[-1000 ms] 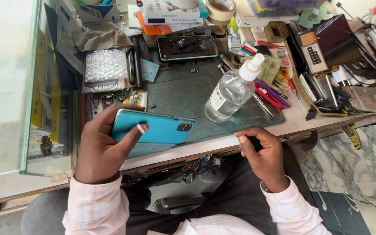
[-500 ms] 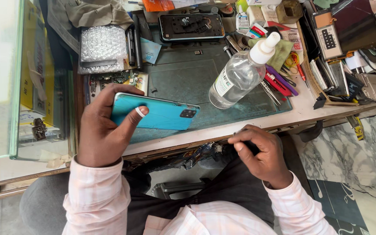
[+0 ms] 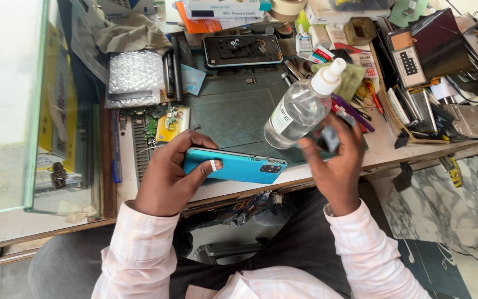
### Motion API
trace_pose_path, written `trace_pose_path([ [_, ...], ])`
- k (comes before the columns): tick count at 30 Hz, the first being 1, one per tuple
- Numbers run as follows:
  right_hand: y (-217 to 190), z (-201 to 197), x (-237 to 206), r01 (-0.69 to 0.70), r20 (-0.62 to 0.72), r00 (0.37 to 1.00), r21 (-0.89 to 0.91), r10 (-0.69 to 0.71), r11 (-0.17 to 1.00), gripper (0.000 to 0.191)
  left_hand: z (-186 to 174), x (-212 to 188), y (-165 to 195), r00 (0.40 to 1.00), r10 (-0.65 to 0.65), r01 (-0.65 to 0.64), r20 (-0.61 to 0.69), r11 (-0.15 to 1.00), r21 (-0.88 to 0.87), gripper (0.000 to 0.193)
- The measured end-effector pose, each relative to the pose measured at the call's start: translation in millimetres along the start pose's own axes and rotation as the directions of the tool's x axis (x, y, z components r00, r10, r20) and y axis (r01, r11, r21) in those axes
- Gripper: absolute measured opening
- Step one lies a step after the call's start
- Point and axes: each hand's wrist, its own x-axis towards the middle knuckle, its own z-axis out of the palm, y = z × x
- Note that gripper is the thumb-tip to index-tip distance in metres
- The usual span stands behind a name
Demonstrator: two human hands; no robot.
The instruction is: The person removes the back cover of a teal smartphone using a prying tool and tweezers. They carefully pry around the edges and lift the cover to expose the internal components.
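Note:
My left hand grips a teal phone by its edge, back side up, over the front edge of the workbench. My right hand is raised just right of the phone, with its fingers pinching a small dark object. A clear plastic bottle with a white cap lies tilted on the bench, right beside my right fingertips. Both sleeves are pale pink check.
A green cutting mat covers the bench middle. An opened black phone lies at its far edge, with bubble wrap and circuit boards to the left. A glass case stands on the left. Tools and boxes crowd the right.
My right hand has come up from below the bench edge to beside the bottle, now pinching a small dark object. The left hand keeps hold of the teal phone.

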Motion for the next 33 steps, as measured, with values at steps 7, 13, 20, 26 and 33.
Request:
trace_pose_path([
  [7, 10.5, 19.9, 19.7, -0.012, 0.030, 0.999, -0.128, 0.016, 0.992, 0.087, 5.3, 4.6, -10.2, 0.990, 0.040, -0.058, -0.137, 0.990, -0.125, 0.024],
  [13, 34.8, 33.9, 41.4, -0.113, 0.026, 0.993, 0.026, 0.112, 0.993, 0.082, 4.8, 5.8, -17.0, 0.978, 0.025, -0.056, -0.208, 0.988, -0.143, 0.023],
  [20, 40.5, 12.1, 28.1, -0.075, -0.094, 0.992, 0.042, 0.079, 0.996, 0.045, 1.4, 6.6, -16.1, 0.992, -0.009, -0.007, -0.123, 0.991, -0.134, 0.020],
  [26, 0.8, -7.7, 2.6, -0.130, 0.098, 0.989, 0.265, 0.107, 0.956, 0.040, -2.4, 4.7, -2.2, 0.995, -0.018, 0.017, -0.096, 1.000, -0.008, 0.026],
  [33, -39.1, -4.9, 20.7, 0.077, 0.302, 0.949, 0.054, -0.090, 0.996, 0.013, 4.1, 6.9, 10.5, 0.911, 0.386, -0.282, -0.147, 0.842, 0.460, 0.034],
])
